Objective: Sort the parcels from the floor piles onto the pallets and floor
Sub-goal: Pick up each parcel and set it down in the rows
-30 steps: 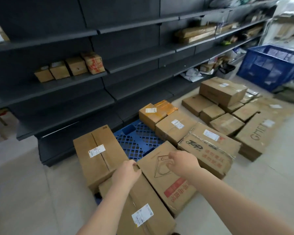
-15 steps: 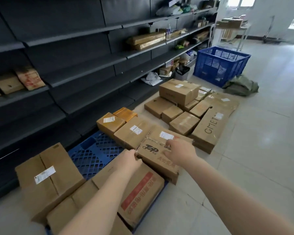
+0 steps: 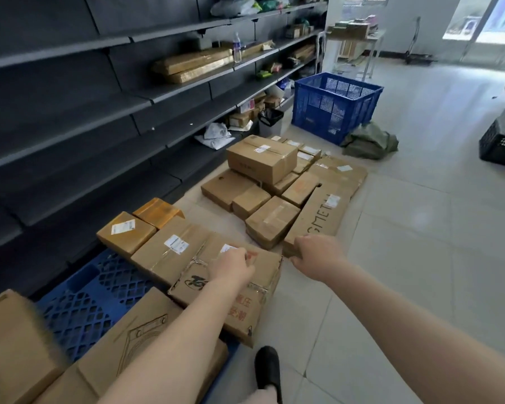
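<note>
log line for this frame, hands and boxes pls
left hand: on printed box, grip unclear | right hand: by long box, grip unclear | blue pallet: partly bare

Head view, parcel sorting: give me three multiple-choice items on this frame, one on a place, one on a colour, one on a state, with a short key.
1. Where does the box with the black logo lie?
A. on the pallet's right edge
B. on a shelf
C. inside the crate

2. What colour is the pallet?
A. green
B. blue
C. grey

3. How is the left hand?
A. hanging idle beside the leg
B. holding a bottle
C. on top of the logo box

Key:
1 A: the box sits beside the other parcels on the pallet, its right side next to the floor tiles.
2 B: the open lattice between the boxes is blue, like the crate farther back.
3 C: the left hand lies on the box's top face, while the right hand is curled above the floor at the near end of the long box.
</note>
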`<state>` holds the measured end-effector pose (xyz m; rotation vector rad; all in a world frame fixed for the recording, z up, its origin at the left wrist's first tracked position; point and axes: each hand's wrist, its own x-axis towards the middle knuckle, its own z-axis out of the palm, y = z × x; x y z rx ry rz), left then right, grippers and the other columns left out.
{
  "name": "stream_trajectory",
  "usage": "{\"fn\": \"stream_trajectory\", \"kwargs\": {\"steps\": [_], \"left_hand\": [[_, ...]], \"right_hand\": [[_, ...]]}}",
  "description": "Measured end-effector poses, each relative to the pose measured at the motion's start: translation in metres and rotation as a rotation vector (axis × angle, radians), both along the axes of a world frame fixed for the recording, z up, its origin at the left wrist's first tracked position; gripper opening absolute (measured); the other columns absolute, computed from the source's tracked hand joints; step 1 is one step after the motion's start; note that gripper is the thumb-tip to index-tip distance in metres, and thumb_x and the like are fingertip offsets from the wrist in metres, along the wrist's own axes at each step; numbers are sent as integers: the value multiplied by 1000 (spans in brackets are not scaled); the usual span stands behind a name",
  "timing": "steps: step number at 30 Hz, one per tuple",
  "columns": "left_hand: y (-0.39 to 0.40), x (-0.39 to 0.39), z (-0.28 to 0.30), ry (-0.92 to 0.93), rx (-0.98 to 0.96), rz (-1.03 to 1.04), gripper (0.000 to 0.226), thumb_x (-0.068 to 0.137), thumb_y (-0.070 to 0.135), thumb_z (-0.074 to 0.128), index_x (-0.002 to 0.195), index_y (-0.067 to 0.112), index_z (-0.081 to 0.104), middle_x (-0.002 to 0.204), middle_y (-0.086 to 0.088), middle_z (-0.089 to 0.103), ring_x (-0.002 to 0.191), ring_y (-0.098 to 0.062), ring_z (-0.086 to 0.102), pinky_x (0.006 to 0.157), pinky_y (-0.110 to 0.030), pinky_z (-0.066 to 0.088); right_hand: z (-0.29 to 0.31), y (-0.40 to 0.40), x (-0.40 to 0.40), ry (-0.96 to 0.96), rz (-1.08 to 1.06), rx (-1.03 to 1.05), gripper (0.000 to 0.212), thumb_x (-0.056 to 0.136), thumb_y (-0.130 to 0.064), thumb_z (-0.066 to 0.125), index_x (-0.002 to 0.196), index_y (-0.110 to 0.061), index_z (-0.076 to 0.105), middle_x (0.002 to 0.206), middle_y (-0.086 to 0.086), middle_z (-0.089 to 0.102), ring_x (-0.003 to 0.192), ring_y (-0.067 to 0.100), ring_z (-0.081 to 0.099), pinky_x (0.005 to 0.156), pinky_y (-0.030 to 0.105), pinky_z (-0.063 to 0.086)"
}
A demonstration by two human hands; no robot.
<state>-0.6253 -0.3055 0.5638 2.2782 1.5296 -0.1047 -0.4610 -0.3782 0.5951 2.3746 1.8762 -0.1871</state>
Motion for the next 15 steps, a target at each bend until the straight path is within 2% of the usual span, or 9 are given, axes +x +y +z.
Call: {"fn": "stream_trajectory", "kwargs": {"steps": [4,8,12,15], "left_hand": [[62,60,-12,-12,-45,6,27,92,29,47,116,19,57,117,-4,61,107,-26,57,84,-30,44],[128,114,-17,-46,-91,17,22,90,29,48,107,18,56,112,-6,63,103,-27,58,83,-33,45],[186,155,-15,-43,-71,28,24,92,34,48,112,22,55,111,-2,62,100,-23,56,77,-31,42],[217,181,-17,-33,-65,50,25,92,33,48,112,22,57,112,-2,62,101,-23,56,78,-31,42]], "right_hand": [[-2,53,57,-15,-18,-44,31,94,-39,47,116,-19,58,111,3,63,103,25,59,81,37,52],[2,109,113,-30,-59,-49,33,93,-40,47,115,-19,58,107,2,64,101,24,59,74,32,48],[2,160,162,-43,-90,-49,32,94,-40,46,115,-19,58,105,1,64,98,23,60,69,31,48],[-4,192,193,-35,-98,-58,33,94,-41,46,116,-20,58,107,1,64,98,23,60,70,31,51]]}}
